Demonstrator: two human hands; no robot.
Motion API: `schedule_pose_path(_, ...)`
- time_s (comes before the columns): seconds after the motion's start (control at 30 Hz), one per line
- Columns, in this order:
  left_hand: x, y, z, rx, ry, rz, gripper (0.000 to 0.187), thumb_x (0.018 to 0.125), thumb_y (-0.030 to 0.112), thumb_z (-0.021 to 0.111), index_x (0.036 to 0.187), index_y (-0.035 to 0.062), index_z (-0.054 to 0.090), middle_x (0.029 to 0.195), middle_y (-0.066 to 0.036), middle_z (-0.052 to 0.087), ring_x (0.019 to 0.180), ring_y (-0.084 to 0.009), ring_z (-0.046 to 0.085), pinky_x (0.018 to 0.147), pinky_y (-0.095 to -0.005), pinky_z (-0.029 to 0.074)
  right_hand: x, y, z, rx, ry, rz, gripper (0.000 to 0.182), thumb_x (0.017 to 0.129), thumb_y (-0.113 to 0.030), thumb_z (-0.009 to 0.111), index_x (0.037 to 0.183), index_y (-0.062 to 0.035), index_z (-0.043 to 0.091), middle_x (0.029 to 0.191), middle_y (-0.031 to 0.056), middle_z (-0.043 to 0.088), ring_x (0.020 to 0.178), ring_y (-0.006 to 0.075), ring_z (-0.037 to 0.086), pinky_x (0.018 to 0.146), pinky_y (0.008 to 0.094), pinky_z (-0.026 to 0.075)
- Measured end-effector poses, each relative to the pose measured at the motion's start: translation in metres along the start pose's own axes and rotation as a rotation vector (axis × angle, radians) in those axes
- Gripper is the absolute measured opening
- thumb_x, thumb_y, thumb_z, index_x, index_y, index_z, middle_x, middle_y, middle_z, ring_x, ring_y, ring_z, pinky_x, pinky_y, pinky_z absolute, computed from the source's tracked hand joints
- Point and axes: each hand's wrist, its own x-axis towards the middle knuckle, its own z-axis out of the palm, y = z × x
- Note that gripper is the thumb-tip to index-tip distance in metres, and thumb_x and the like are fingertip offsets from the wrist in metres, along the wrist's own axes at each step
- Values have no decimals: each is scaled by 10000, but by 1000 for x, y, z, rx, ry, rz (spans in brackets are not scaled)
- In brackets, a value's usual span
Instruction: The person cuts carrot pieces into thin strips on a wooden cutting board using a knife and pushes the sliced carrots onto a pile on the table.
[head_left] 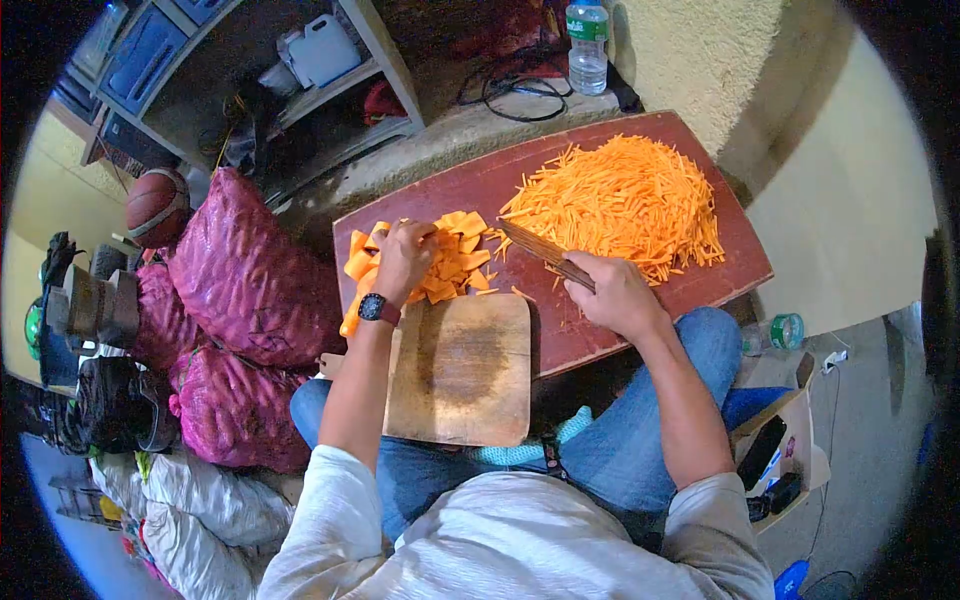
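Observation:
My left hand (405,258), with a dark watch on the wrist, reaches into a pile of flat orange carrot slices (460,255). Its fingers are curled down among the slices; just what lies under them is partly hidden. A knife (545,250) is in my right hand (615,292), its blade pointing up and left over the red board, between the slices and the strips. Thin-cut carrot strips (625,205) form a big heap beyond the knife. Nearest my body, a worn wooden chopping board (460,370) lies across my lap, overlapping the edge of the red board (440,195).
Pink mesh sacks (250,270) fill the left side, with a basketball (158,207) on top. White sacks (200,510) lie below them. A water bottle (587,50) stands behind the board; another bottle (785,332) lies by my right knee. Shelving (330,95) stands at the back left.

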Motion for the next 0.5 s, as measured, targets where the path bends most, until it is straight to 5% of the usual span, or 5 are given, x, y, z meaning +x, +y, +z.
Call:
schedule_pose_path(0.27,-47,63,-39,-284,-75,-69,239,935,129,775,1128,-10,799,1005,-244,792,894,-382,773,789,-407,587,0,-2,-2,15,-18,21,230,925,-195,765,1099,-57,708,903,249,744,867,480,732,764,559,582)
schedule_pose_path(0.37,-85,74,-42,-346,-176,-167,237,935,103,761,1131,-26,795,1005,-256,788,928,-384,774,839,-428,589,-1,-2,-1,13,1,-16,209,926,-195,763,1073,-60,704,880,249,737,853,483,728,762,561,579)
schedule_pose_path(0.43,-108,81,-44,-356,-177,-140,230,936,89,750,1127,-31,794,1016,-258,788,928,-385,775,839,-431,592,0,-6,-2,-64,-69,39,396,902,-159,789,1268,-18,736,990,265,767,908,428,772,786,484,611)
schedule_pose_path(0.5,-125,83,-51,-364,-207,-121,227,931,79,745,1124,-27,799,1002,-238,786,940,-377,754,880,-449,574,-3,-3,4,-66,-47,22,400,901,-159,792,1271,-17,740,992,266,770,910,423,776,791,477,613)
